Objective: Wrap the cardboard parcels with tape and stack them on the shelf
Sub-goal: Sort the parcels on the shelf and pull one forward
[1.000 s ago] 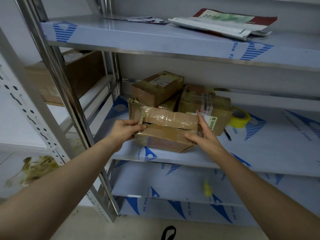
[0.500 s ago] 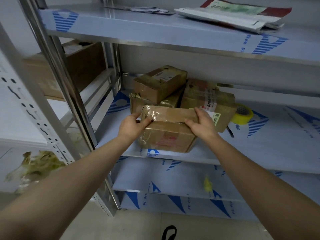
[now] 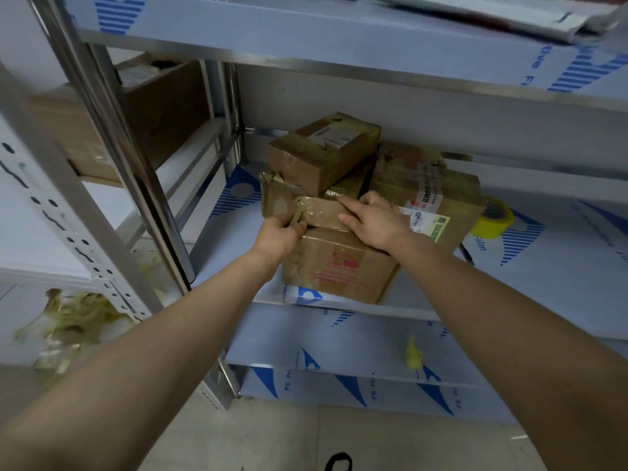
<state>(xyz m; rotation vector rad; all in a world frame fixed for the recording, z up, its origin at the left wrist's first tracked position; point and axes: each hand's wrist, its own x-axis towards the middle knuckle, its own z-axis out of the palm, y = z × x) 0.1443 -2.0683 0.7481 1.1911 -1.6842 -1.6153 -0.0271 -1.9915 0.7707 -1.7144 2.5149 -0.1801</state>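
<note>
Several taped cardboard parcels sit in a pile on the middle shelf [image 3: 543, 300]. A small flat taped parcel [image 3: 319, 212] lies on top of a bigger front parcel [image 3: 339, 270] printed in red. My left hand [image 3: 280, 234] grips the small parcel's left end, fingers curled round it. My right hand [image 3: 372, 220] lies flat on its right part, fingers stretched across the top. Behind stand a labelled parcel [image 3: 326, 147] raised on others and a large parcel [image 3: 431, 195] with stickers. A yellow tape roll [image 3: 492, 220] lies to the right.
The top shelf [image 3: 306, 25] overhangs the pile, with a mailer bag [image 3: 509, 15] on it. A steel upright [image 3: 112, 141] rises at the left; a neighbouring rack holds a brown box [image 3: 159, 107]. Crumpled tape scraps [image 3: 71, 321] lie low left.
The small flat parcel slid further onto the front parcel toward the pile. My right hand moved from its right end to lie flat on its top. The camera came closer.
</note>
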